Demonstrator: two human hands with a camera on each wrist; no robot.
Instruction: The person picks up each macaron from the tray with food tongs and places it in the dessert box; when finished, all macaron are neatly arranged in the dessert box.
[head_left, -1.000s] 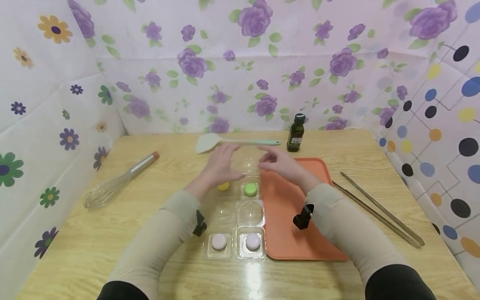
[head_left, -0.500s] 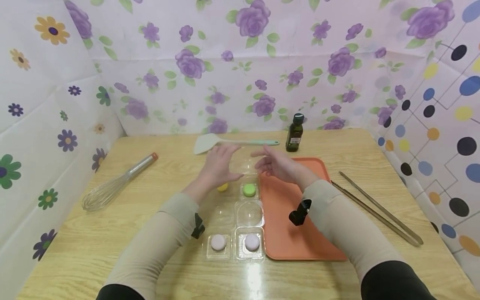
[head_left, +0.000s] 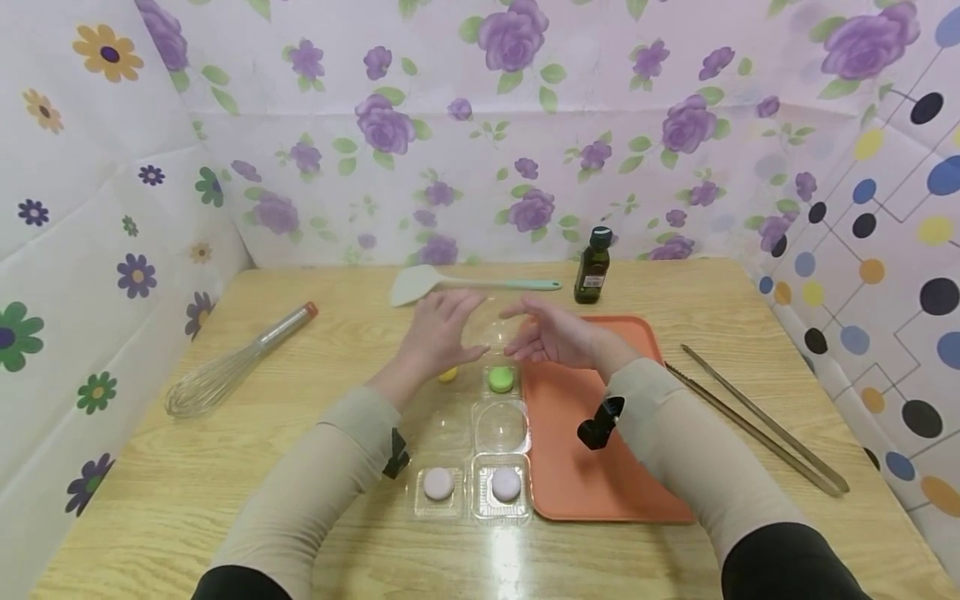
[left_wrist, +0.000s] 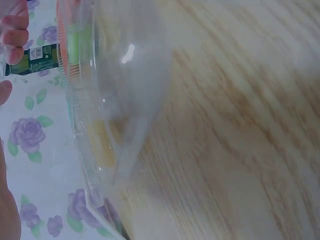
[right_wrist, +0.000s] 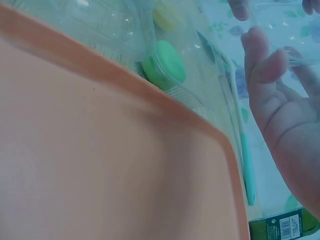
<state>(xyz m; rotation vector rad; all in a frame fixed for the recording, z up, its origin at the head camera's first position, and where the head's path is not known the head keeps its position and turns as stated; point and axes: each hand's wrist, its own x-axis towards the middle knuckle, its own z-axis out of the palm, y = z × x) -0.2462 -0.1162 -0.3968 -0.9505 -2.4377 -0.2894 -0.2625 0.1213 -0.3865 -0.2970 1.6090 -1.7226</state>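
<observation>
Between my two hands a clear plastic box point(right_wrist: 285, 30) is held up, its see-through edges faint in the head view. My left hand point(head_left: 441, 333) grips its left side, thumb below and fingers above. On the other side my right hand point(head_left: 558, 333) holds it with bent fingers, the index finger reaching across. Just below the hands, a green macaron point(head_left: 501, 380) sits in an open clear box. A yellow macaron point(head_left: 447, 375) shows partly behind the left hand. Nearer me, a pale pink macaron point(head_left: 438, 483) and a pale lilac macaron point(head_left: 506, 483) sit in open boxes.
An orange tray point(head_left: 577, 467) lies right of the boxes, under the right forearm. Behind the hands lie a spatula point(head_left: 416, 285) and a dark bottle point(head_left: 592, 267). A whisk point(head_left: 240, 362) is at left, metal tongs point(head_left: 757, 417) at right.
My right hand has turned and shifted slightly left, its fingers now closer to the left hand. The left hand has stayed almost in place.
</observation>
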